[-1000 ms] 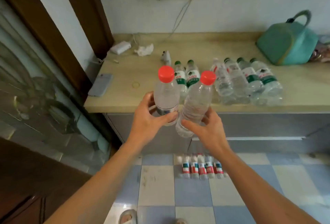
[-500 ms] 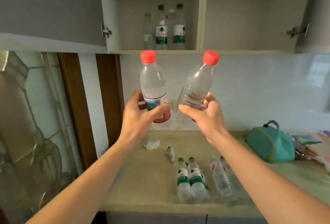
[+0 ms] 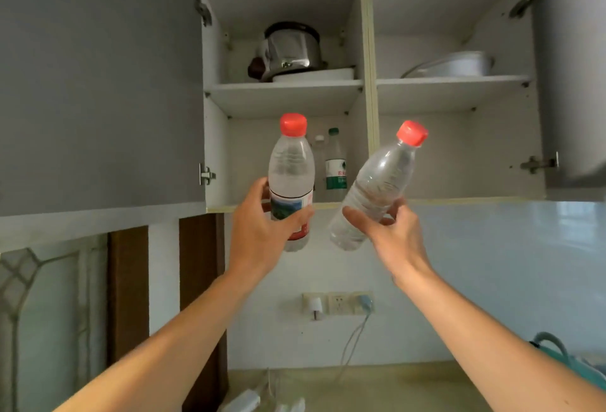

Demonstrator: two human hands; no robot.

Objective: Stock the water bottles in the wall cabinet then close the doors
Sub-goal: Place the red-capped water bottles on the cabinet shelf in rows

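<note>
Both bottles have risen from counter height to the wall cabinet (image 3: 369,90). The left hand (image 3: 262,231) grasps the upright labelled bottle (image 3: 290,182); the right hand (image 3: 390,231) grasps the tilted bottle (image 3: 377,188). Both sit just below-front of the cabinet's lower left compartment, ready for insertion.

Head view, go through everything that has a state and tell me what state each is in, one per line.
Left hand: grips the labelled red-capped bottle, upright, capped.
Right hand: grips the unlabelled red-capped bottle, tilted right, capped.
Wall cabinet: both doors open.
Green-capped bottle: upright on the lower left shelf.
Metal pot: on the upper left shelf.
</note>
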